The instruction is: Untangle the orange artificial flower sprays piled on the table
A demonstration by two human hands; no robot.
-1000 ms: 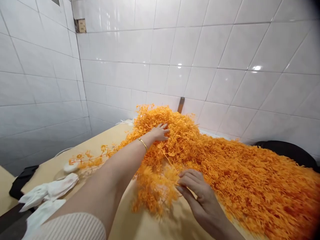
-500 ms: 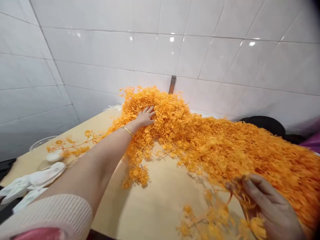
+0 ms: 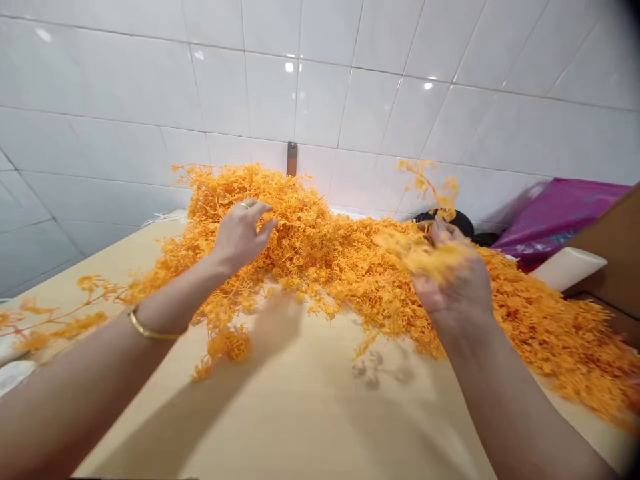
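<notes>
A big heap of orange flower sprigs (image 3: 345, 267), seemingly artificial, spreads along the back and right of the table. My left hand (image 3: 244, 233) is at the heap's left part, thumb and fingers apart, with nothing visibly held. Its fingertips are over the sprigs; whether they touch is unclear. My right hand (image 3: 457, 283), raised over the middle right of the heap, is closed around an orange flower sprig (image 3: 443, 193). That sprig's top sticks up above my fingers, and its lower blooms are blurred by motion in front of the palm.
The light wooden table (image 3: 295, 407) runs up to a white tiled wall (image 3: 280, 100). At the right are a purple bag (image 3: 545, 217), a whitish bottle-like item (image 3: 570, 268) and a brown board (image 3: 615, 247). Something round and black (image 3: 459, 224) stands behind the heap.
My right hand has risen from the lower right to over the heap, carrying the sprig. My left hand has lifted slightly from among the sprigs. The view has turned right.
</notes>
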